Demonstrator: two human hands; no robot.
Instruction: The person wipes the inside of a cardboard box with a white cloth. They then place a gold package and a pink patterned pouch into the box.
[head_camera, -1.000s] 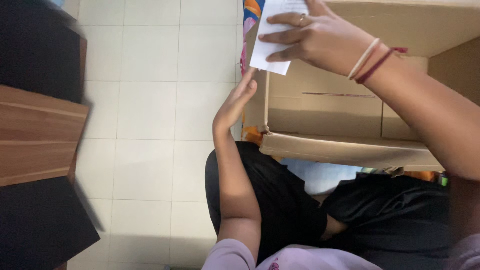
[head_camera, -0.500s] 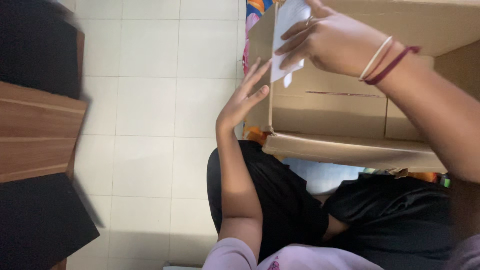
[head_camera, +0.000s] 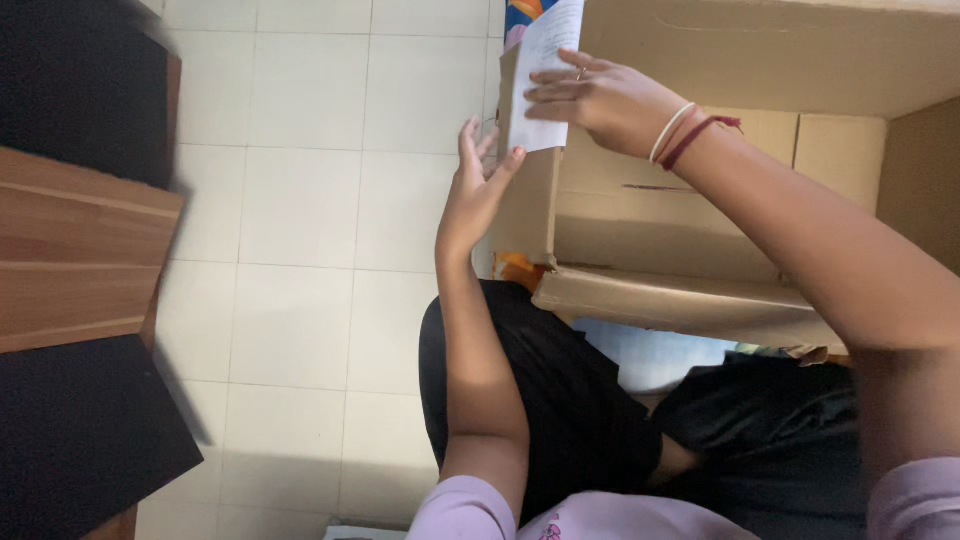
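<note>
Up goes the left hand (head_camera: 475, 190) since half a second ago, climbing the outer wall of the cardboard box (head_camera: 690, 200) until its fingertips sit just under the white paper (head_camera: 540, 75), and the paper itself has swung back to lie flatter against the box's left end. That left hand is open, palm pressed to the cardboard near the upper middle of the frame, holding nothing, thumb tip touching the paper's lower corner. Over at the top centre, the right hand (head_camera: 600, 100) has the sheet pinned, fingers spread across its face and thumb hidden behind (so how tightly it pinches, I cannot tell). A pale bangle and a red thread (head_camera: 690, 135) ring that wrist. The box lies open across the upper right, resting on the person's lap in black trousers (head_camera: 560, 400). White floor tiles (head_camera: 300, 220) fill the middle left, and a wooden panel (head_camera: 80, 260) edges the far left.
</note>
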